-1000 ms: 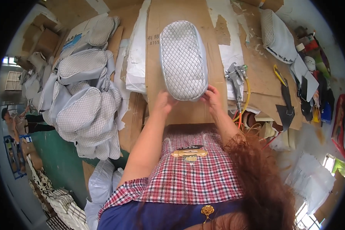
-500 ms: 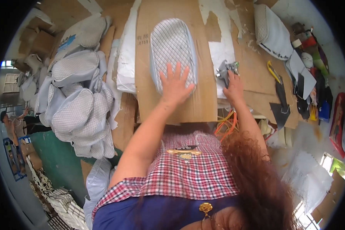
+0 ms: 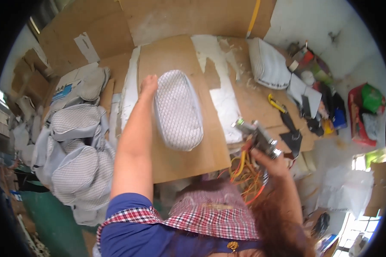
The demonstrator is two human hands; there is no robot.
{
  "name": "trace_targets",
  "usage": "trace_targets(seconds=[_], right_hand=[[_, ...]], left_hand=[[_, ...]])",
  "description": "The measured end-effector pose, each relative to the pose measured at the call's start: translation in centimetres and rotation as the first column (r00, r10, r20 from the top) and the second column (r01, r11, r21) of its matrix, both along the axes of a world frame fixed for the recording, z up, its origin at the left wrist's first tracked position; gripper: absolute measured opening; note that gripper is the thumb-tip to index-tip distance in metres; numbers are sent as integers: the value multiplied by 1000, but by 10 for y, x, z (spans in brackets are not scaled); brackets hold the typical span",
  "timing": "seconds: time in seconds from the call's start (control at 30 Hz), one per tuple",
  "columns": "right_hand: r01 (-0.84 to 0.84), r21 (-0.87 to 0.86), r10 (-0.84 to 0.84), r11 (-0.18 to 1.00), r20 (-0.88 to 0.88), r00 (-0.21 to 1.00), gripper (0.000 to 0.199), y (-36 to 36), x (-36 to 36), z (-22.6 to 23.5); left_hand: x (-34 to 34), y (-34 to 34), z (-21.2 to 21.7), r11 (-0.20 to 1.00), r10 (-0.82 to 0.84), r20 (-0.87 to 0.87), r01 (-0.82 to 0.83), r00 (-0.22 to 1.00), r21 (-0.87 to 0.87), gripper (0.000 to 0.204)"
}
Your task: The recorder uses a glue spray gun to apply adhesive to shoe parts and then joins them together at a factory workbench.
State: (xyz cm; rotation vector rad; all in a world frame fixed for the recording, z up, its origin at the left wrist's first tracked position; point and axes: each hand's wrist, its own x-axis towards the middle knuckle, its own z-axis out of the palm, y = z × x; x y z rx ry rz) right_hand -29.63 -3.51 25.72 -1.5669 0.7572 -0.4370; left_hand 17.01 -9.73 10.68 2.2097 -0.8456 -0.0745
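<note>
A long quilted grey cushion [image 3: 179, 109] lies on a brown cardboard sheet [image 3: 188, 165] in front of me. My left hand [image 3: 149, 84] is closed at the cushion's upper left edge. What its fingers hold, if anything, is hidden. My right hand [image 3: 273, 165] grips a silver air tool [image 3: 261, 139] with a green end, raised to the right of the cardboard sheet. Its shape is partly smeared by motion.
Several quilted grey covers [image 3: 75, 169] are heaped at the left. Tangled orange hoses [image 3: 243, 177] hang below the table edge. On the right lie a yellow-handled cutter [image 3: 277, 103], a black piece [image 3: 292, 139], another cushion [image 3: 268, 64] and assorted items.
My left hand has gone from lying flat on the cushion to closed at its left edge. My right hand has lifted the air tool toward me. The view has shifted.
</note>
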Motion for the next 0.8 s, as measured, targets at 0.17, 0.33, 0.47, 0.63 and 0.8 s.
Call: trace_targets(seconds=[0.17, 0.33, 0.47, 0.63, 0.8], right_hand=[[-91, 78, 78, 993, 148, 986, 61, 5, 16, -46], [-129, 33, 127, 991, 51, 991, 60, -2, 32, -43], [-71, -79, 83, 994, 169, 982, 58, -16, 23, -3], [17, -149, -1, 989, 103, 995, 58, -5, 11, 47], [-72, -154, 72, 985, -9, 997, 55, 33, -9, 69]], left_hand=[[-22, -39, -20, 983, -163, -130, 171, 978, 59, 21], [-18, -21, -32, 999, 3, 654, 21, 756, -28, 19], [7, 15, -22, 937, -65, -371, -71, 927, -342, 11], [19, 101, -33, 812, 89, -616, -416, 782, -410, 9], [-2, 235, -69, 830, 147, -563, -411, 813, -377, 7]])
